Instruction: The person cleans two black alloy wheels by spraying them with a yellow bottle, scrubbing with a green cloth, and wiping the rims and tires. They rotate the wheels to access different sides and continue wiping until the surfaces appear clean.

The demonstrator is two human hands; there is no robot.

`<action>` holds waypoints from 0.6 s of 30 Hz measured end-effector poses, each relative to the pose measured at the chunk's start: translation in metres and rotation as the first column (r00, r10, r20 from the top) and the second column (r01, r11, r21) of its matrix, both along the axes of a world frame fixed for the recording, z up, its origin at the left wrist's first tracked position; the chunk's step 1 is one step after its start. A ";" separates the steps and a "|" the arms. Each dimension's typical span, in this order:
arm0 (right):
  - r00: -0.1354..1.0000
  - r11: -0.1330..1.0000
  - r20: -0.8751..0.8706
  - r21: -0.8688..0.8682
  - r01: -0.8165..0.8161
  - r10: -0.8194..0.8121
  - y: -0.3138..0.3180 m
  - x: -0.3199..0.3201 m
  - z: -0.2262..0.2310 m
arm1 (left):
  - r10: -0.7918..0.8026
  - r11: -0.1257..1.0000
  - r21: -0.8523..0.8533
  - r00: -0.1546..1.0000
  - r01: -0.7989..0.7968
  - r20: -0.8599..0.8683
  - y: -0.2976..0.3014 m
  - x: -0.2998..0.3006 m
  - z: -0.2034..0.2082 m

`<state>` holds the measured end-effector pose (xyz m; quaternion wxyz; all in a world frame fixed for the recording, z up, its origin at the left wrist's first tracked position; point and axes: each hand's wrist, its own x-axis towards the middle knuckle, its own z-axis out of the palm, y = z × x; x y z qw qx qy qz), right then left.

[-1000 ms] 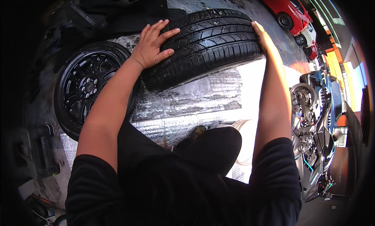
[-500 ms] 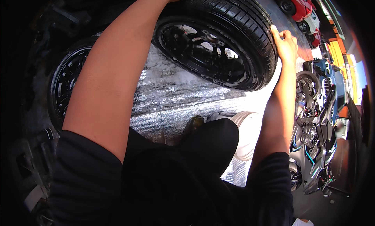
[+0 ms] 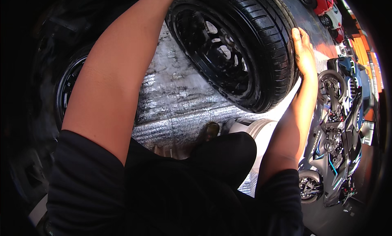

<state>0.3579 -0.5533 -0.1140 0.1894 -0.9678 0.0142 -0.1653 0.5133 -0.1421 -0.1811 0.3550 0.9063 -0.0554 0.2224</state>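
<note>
A black car wheel, its tyre fitted on a dark multi-spoke rim with wet white foam or drops on it, stands tilted in front of me. My right hand presses against the right side of the tyre tread, thumb and fingers along its edge. My left forearm reaches up to the wheel's far left side, but the left hand itself lies beyond the upper edge. Where the wheel's far side rests cannot be seen.
Beneath lies a wet silvery foil sheet. Another wheel sits at left behind my forearm. A white bucket stands by my knee. At right are a dark motorcycle and, farther off, a red car.
The wheel has tipped to a steeper slant, its lower edge moving down and right. My right hand moved slightly right with it, and the left hand slipped out past the top edge.
</note>
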 end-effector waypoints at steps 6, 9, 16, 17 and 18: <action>0.974 0.990 0.176 0.008 0.142 -0.142 0.081 -0.093 -0.012 | -0.275 0.899 0.383 0.954 0.213 0.117 0.034 0.160 -0.018; 0.962 0.984 0.231 0.139 0.115 -0.145 0.066 -0.140 -0.038 | -0.490 0.868 0.156 0.865 0.472 0.108 -0.051 0.144 -0.019; 0.964 0.815 0.195 0.578 0.036 -0.182 -0.012 -0.183 -0.068 | -0.504 0.863 0.125 0.852 0.490 0.142 -0.100 -0.013 0.052; 0.968 0.825 0.137 0.555 0.103 -0.212 -0.001 -0.188 -0.054 | -0.471 0.881 0.108 0.874 0.460 0.120 -0.098 -0.032 0.057; 0.966 0.885 0.183 0.458 0.081 -0.183 -0.013 -0.190 -0.062 | -0.438 0.896 0.132 0.890 0.423 0.124 -0.095 -0.054 0.058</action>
